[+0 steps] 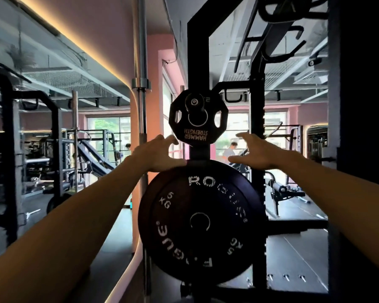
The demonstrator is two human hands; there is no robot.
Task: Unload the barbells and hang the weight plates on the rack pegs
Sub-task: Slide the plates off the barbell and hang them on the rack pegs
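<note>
A small black Hammer Strength plate [198,123] hangs on an upper peg [193,102] of the black rack upright [197,51]. Below it a large black Rogue 5 kg bumper plate [200,219] hangs on a lower peg. My left hand [157,155] is open, fingers spread, its thumb resting on the top edge of the bumper plate, fingertips just left of the small plate's bottom. My right hand [253,152] is open too, held apart just right of the small plate, touching nothing.
A bare steel barbell [141,84] stands upright left of the rack post. A second black upright [357,149] fills the right edge. Other racks [39,149] and benches stand on the left and far right. A person [230,149] is far behind, by the windows.
</note>
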